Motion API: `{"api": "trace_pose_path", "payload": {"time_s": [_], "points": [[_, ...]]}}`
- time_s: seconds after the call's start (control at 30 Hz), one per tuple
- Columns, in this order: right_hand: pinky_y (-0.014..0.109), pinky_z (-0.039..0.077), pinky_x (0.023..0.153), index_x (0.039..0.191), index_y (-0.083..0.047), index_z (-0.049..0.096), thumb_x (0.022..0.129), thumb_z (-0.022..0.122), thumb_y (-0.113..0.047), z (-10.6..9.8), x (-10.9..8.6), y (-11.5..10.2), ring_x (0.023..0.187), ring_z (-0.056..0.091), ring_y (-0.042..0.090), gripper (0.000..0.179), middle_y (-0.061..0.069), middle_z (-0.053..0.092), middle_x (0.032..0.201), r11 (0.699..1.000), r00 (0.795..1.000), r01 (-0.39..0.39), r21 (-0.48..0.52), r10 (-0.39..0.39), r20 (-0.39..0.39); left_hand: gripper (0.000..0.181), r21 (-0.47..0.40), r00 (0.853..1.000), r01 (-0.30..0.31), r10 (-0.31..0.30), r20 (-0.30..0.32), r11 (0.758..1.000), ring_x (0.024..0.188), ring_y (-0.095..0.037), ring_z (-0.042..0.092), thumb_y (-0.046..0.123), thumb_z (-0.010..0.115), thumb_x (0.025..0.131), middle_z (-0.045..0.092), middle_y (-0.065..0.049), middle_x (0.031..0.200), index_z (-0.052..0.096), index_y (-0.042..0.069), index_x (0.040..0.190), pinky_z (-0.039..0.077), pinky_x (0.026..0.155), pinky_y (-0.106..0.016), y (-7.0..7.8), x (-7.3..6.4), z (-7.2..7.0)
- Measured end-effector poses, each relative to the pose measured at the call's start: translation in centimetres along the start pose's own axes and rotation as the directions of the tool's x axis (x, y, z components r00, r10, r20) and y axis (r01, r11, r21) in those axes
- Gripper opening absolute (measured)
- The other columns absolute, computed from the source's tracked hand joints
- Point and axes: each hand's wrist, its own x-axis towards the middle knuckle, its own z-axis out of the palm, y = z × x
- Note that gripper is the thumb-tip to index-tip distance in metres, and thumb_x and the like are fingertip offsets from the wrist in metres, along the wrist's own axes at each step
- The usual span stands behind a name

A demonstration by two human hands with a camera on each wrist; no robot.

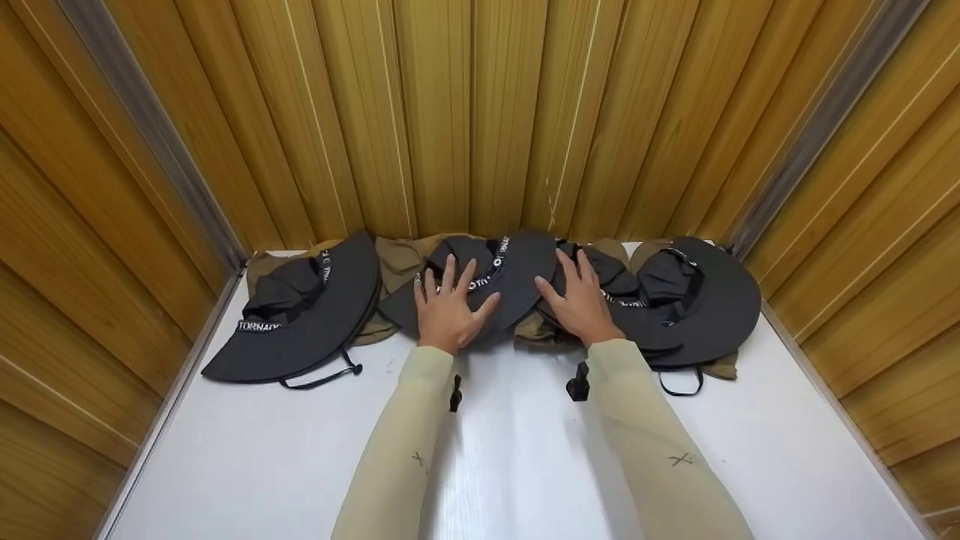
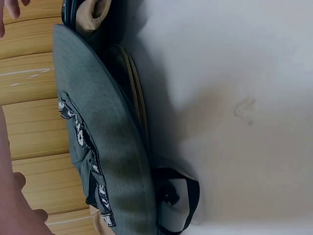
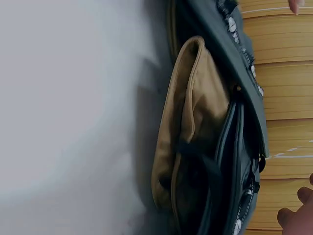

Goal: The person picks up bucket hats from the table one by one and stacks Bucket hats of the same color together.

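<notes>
Several dark grey sun hats with white-lettered bands lie in a row at the back. My left hand (image 1: 450,311), fingers spread, lies over the middle hat (image 1: 529,277) at its crown and brim. To its right, my right hand (image 1: 583,304) is also spread, its thumb by that hat's brim edge and its fingers over the dark crown of a neighbouring hat (image 1: 611,270). Neither hand curls round anything. A khaki fabric flap (image 3: 166,142) sticks out under the brims in the right wrist view. Only parts of the hands show at the wrist views' edges.
Another hat (image 1: 330,322) lies at the left, its black chin cord (image 1: 319,381) on the white surface (image 1: 510,465). At the right end, a further hat (image 1: 724,315) overlaps its neighbour. Wood-patterned panels (image 1: 502,112) stand behind and on both sides.
</notes>
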Motion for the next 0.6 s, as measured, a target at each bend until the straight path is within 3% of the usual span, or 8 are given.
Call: {"api": "trace_pose_path", "payload": {"time_s": [0.17,0.23,0.33,0.4,0.47,0.53,0.6], "points": [[0.067,0.022,0.122,0.165,-0.027,0.014,0.102,0.052,-0.06,0.1,0.0,0.1,0.159,0.007,0.043,0.081,0.016,-0.001,0.173,0.989,0.999,-0.036,0.141,0.037,-0.007,0.079,-0.164,0.999,0.036,-0.038,-0.009,0.986,0.157,-0.046,0.014,0.079,0.037,0.095,0.014,-0.005,0.174,0.029,0.037,0.162,0.008,0.127,-0.062,0.1,-0.6,0.1],[0.064,0.024,0.123,0.166,-0.027,0.013,0.101,0.056,-0.056,0.2,0.1,0.0,0.159,0.008,0.041,0.083,0.016,0.001,0.172,0.979,0.998,-0.056,0.195,0.06,-0.013,0.075,-0.262,0.998,0.062,-0.065,-0.004,0.963,0.157,-0.044,0.017,0.075,0.039,0.098,0.019,-0.008,0.172,0.035,0.032,0.16,0.011,0.126,-0.063,0.0,-1.0,0.2],[0.061,0.025,0.124,0.166,-0.023,0.013,0.101,0.058,-0.053,0.6,0.3,-0.3,0.159,0.013,0.039,0.084,0.016,0.006,0.172,0.96,0.995,-0.093,0.262,0.1,-0.011,0.069,-0.401,0.99,0.13,-0.142,0.001,0.907,0.155,-0.042,0.021,0.069,0.042,0.101,0.024,-0.011,0.169,0.04,0.029,0.157,0.016,0.125,-0.063,-0.4,-1.5,0.2],[0.058,0.025,0.125,0.165,-0.019,0.014,0.101,0.059,-0.052,0.8,0.4,-0.5,0.158,0.015,0.037,0.084,0.016,0.01,0.171,0.951,0.992,-0.122,0.284,0.128,-0.002,0.065,-0.487,0.978,0.181,-0.211,-0.006,0.854,0.153,-0.04,0.025,0.065,0.042,0.103,0.029,-0.011,0.166,0.043,0.027,0.155,0.021,0.123,-0.062,-0.8,-1.8,0.3],[0.056,0.025,0.125,0.164,-0.015,0.018,0.101,0.059,-0.049,0.9,0.5,-0.7,0.158,0.018,0.037,0.083,0.017,0.014,0.171,0.947,0.988,-0.151,0.284,0.156,0.005,0.061,-0.573,0.953,0.242,-0.302,-0.01,0.783,0.15,-0.04,0.03,0.06,0.042,0.105,0.032,-0.014,0.162,0.044,0.023,0.154,0.027,0.121,-0.06,-1.2,-2.0,0.5],[0.055,0.025,0.126,0.163,-0.011,0.021,0.102,0.059,-0.047,1.0,0.7,-0.9,0.157,0.019,0.037,0.081,0.018,0.017,0.169,0.951,0.984,-0.176,0.254,0.18,0.009,0.058,-0.661,0.917,0.29,-0.399,-0.016,0.692,0.145,-0.04,0.036,0.053,0.043,0.107,0.036,-0.019,0.156,0.046,0.017,0.151,0.032,0.119,-0.057,-1.5,-2.1,0.6],[0.055,0.026,0.125,0.162,-0.008,0.023,0.102,0.059,-0.045,1.1,0.9,-0.8,0.157,0.021,0.038,0.08,0.02,0.02,0.168,0.956,0.98,-0.197,0.218,0.199,0.012,0.054,-0.745,0.867,0.332,-0.498,-0.001,0.578,0.142,-0.042,0.038,0.046,0.043,0.108,0.036,-0.023,0.152,0.047,0.01,0.148,0.034,0.117,-0.054,-1.8,-2.1,0.7]]}}
